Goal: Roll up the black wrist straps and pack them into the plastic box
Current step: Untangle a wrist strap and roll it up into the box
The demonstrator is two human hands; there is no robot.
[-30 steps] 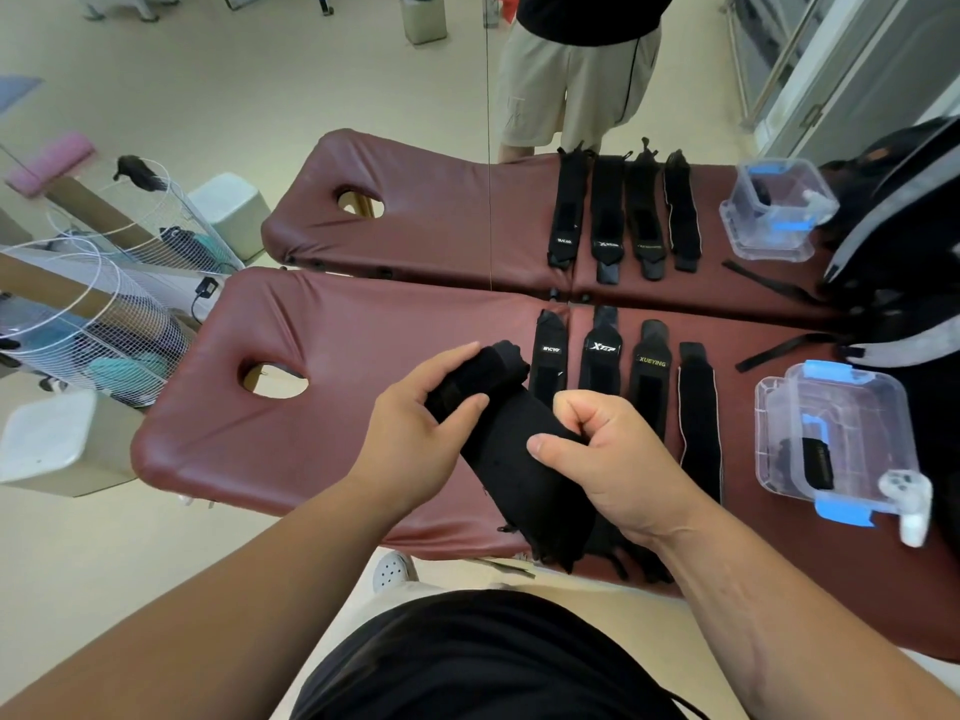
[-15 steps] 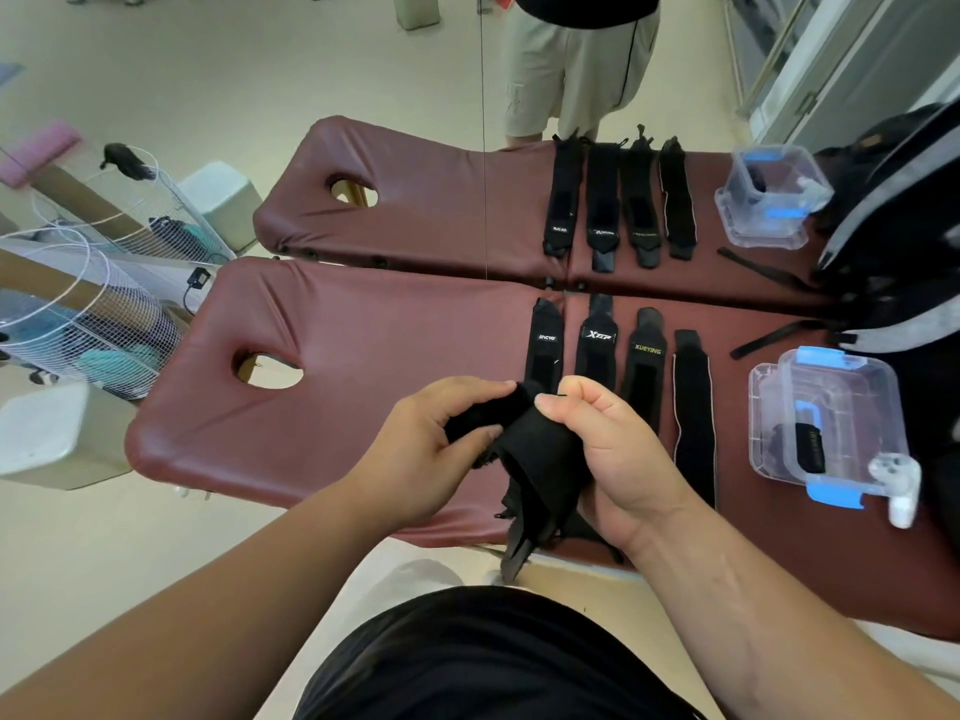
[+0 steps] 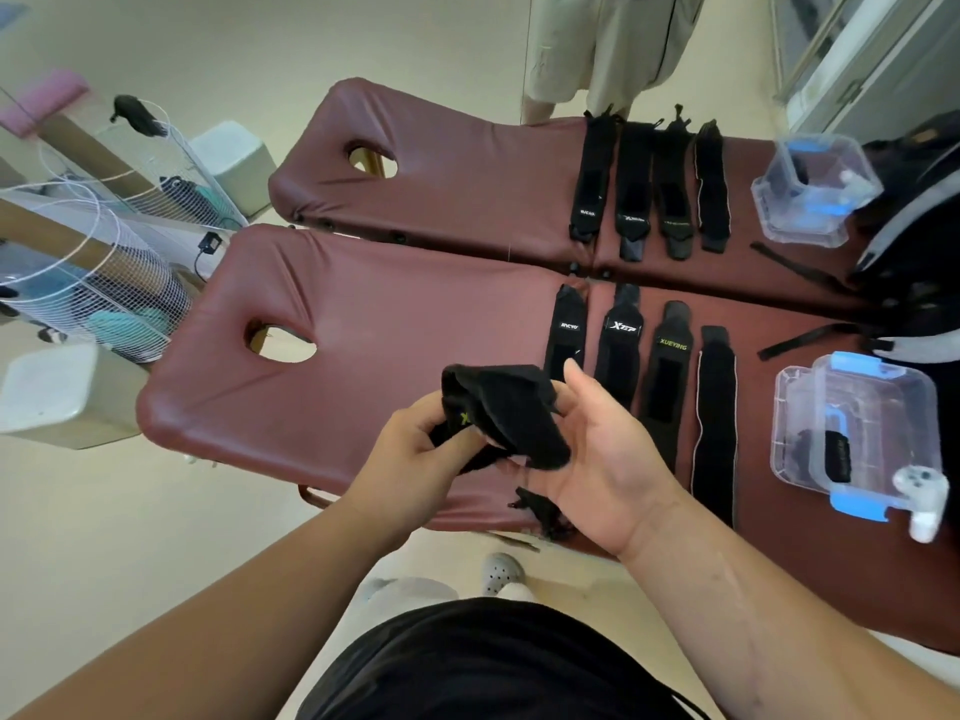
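Observation:
I hold a partly rolled black wrist strap [image 3: 509,413] above the near edge of the maroon padded table [image 3: 363,356]. My left hand [image 3: 410,449] grips its left end, where a small green logo shows. My right hand [image 3: 608,459] lies palm up under the strap's right side, thumb raised and straight. Several flat black straps [image 3: 618,350] lie side by side on the table just beyond my hands. The clear plastic box [image 3: 883,407] with blue clips stands at the right, one rolled strap [image 3: 837,454] inside.
A white controller [image 3: 924,491] leans on the box's front corner. A black backpack [image 3: 914,283] sits at the far right. Behind is a second maroon table [image 3: 441,179] with more straps [image 3: 634,189] and another clear box [image 3: 810,194]; a person stands beyond it. Wire baskets [image 3: 93,283] stand left.
My right hand has let go its closed grip and opened palm up beneath the strap. The strap has bunched into a shorter roll and no long tail hangs below my hands.

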